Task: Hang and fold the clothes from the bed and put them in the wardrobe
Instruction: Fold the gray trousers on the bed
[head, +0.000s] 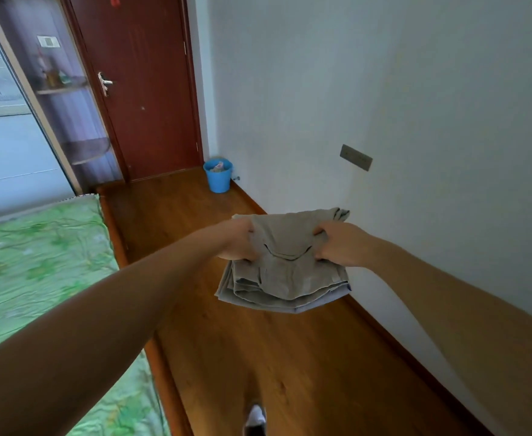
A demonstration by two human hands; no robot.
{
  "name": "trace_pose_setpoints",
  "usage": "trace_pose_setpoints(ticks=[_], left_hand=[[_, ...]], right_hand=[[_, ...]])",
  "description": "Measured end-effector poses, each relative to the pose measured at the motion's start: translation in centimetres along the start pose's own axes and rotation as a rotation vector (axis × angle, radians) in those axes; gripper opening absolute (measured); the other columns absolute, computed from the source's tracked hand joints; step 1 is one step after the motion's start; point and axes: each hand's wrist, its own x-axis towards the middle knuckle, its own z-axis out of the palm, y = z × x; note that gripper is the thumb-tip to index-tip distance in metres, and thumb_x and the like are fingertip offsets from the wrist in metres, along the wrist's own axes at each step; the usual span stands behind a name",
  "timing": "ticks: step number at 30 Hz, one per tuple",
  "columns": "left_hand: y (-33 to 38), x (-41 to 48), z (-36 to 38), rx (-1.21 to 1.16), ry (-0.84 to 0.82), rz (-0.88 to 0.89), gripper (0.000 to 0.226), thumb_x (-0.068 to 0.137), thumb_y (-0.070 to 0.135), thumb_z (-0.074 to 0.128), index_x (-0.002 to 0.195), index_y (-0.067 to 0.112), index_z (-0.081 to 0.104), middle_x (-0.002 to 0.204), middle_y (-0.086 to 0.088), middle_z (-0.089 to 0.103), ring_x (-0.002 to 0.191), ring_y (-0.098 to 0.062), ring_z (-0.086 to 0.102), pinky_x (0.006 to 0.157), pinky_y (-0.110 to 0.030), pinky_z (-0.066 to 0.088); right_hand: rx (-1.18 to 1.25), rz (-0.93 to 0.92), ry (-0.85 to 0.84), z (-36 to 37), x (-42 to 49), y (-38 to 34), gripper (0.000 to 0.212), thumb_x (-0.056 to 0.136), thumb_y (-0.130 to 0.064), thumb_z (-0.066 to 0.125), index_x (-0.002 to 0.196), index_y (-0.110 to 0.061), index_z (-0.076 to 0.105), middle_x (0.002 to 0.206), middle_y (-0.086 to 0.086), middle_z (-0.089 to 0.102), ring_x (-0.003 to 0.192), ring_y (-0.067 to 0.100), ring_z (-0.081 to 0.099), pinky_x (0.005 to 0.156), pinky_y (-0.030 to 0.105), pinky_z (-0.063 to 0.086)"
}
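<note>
Both hands, left (pixel 238 242) and right (pixel 342 245), grip a folded grey garment (pixel 285 275) in mid-air over the floor (pixel 258 357) beside the bed (pixel 38 262), their fingertips hidden in the cloth, its type unclear.

Nothing readable here tbh. The small white rectangular plate (pixel 47 41) on the brown wooden shelf unit (pixel 80 84) up at 10 o'clock has some kind of marking. The grey rectangular wall plate (pixel 356 157) at around 2 o'clock shows faint marks too. Both are way too blurry to make out.
</note>
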Motion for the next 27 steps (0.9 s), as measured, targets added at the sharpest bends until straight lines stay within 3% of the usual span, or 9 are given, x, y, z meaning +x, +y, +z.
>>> trace_pose_setpoints(ticks=[3, 8, 13, 18, 21, 27], left_hand=[[-1.7, 4.6, -2.0, -0.040, 0.014, -0.038, 0.062, 0.089, 0.027, 0.070, 0.143, 0.019, 0.041, 0.127, -0.007, 0.054, 0.107, -0.021, 0.055, 0.088, -0.031, 0.051], [-7.8, 12.6, -7.5, -0.094, 0.064, -0.132, 0.069, 0.089, 0.028, 0.071, 0.147, 0.020, 0.036, 0.130, -0.006, 0.054, 0.106, -0.018, 0.055, 0.084, -0.028, 0.050], [-14.1, 19.0, -14.1, -0.099, 0.122, -0.226, 0.065, 0.089, 0.027, 0.069, 0.145, 0.018, 0.038, 0.121, -0.002, 0.055, 0.105, -0.017, 0.055, 0.086, -0.029, 0.049], [-19.4, 25.7, -19.6, -0.096, 0.156, -0.303, 0.066, 0.088, 0.028, 0.071, 0.144, 0.020, 0.037, 0.116, -0.001, 0.054, 0.103, -0.019, 0.056, 0.081, -0.030, 0.049], [-22.2, 30.3, -22.0, -0.080, 0.190, -0.347, 0.069, 0.086, 0.030, 0.072, 0.145, 0.020, 0.037, 0.112, -0.001, 0.055, 0.098, -0.020, 0.058, 0.076, -0.029, 0.048], [-27.3, 40.6, -26.5, -0.049, 0.228, -0.416, 0.075, 0.085, 0.031, 0.073, 0.148, 0.018, 0.033, 0.107, -0.004, 0.053, 0.085, -0.019, 0.057, 0.062, -0.027, 0.044]], right_hand=[[-0.007, -0.033, -0.026, -1.2, 5.9, -0.8, 0.052, 0.090, -0.024, 0.066, 0.139, -0.020, 0.049, 0.108, 0.009, 0.059, 0.090, 0.019, 0.058, 0.069, 0.026, 0.047], [-0.025, -0.143, -0.049, -3.1, 18.5, -5.6, 0.059, 0.091, -0.024, 0.064, 0.146, -0.020, 0.044, 0.109, 0.005, 0.052, 0.089, 0.015, 0.054, 0.061, 0.023, 0.040], [-0.064, -0.261, -0.094, -4.7, 30.5, -11.7, 0.058, 0.090, -0.026, 0.066, 0.144, -0.018, 0.046, 0.122, 0.011, 0.058, 0.097, 0.019, 0.056, 0.073, 0.028, 0.044], [-0.047, -0.353, -0.129, -6.4, 41.4, -16.3, 0.060, 0.086, -0.027, 0.068, 0.142, -0.021, 0.049, 0.104, 0.002, 0.055, 0.089, 0.014, 0.058, 0.066, 0.026, 0.045], [-0.051, -0.399, -0.149, -7.2, 48.2, -18.2, 0.061, 0.085, -0.028, 0.070, 0.142, -0.023, 0.049, 0.105, 0.000, 0.056, 0.092, 0.013, 0.058, 0.076, 0.029, 0.051], [-0.041, -0.509, -0.226, -8.6, 62.4, -21.4, 0.057, 0.090, -0.024, 0.067, 0.143, -0.022, 0.047, 0.101, -0.004, 0.052, 0.085, 0.006, 0.053, 0.070, 0.023, 0.047]])
